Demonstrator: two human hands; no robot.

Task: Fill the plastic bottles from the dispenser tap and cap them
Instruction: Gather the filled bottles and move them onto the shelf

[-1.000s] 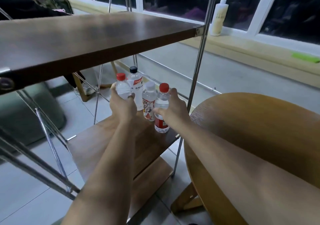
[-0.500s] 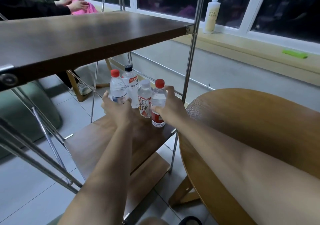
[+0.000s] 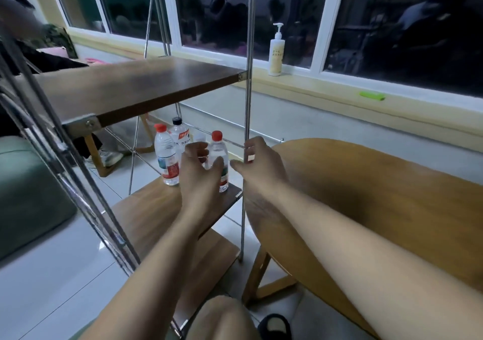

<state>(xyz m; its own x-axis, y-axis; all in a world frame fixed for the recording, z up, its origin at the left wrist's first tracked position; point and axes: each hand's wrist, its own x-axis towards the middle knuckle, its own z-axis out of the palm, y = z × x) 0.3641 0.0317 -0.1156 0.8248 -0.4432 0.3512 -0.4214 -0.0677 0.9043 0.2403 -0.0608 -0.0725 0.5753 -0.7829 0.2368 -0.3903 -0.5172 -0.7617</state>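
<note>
The lower shelf (image 3: 146, 209) of a metal rack carries four upright bottles near its far right corner: the left red-capped bottle (image 3: 166, 156), the black-capped bottle (image 3: 180, 134) behind it, the white-capped bottle (image 3: 200, 138) mostly hidden, and the right red-capped bottle (image 3: 218, 143) closest to the corner. All stand with their long axis vertical and their caps on. No dispenser tap is in view.

The left hand (image 3: 201, 172) is straight in front of the two right-hand bottles, fingers bent and spread, thumb across the body of the right red-capped bottle. It is blurred, so it cannot be told whether it grips a bottle or only reaches for one. The right hand (image 3: 262, 162) is loosely curled and holds nothing. It sits just to the right of the steel post (image 3: 247, 104), outside the rack, so the left hand is the nearer one to every bottle.

Room is tight. The upper shelf (image 3: 136, 88) overhangs the bottles, the post stands at the shelf's right corner, and the round wooden worktop (image 3: 379, 196) lies just beyond it. A lifted bottle would most likely need to come towards the person and out of the open front, since a sideways path to the right meets the post. The right red-capped bottle stands just beside the shelf edge, so a knock could tip it off.
</note>
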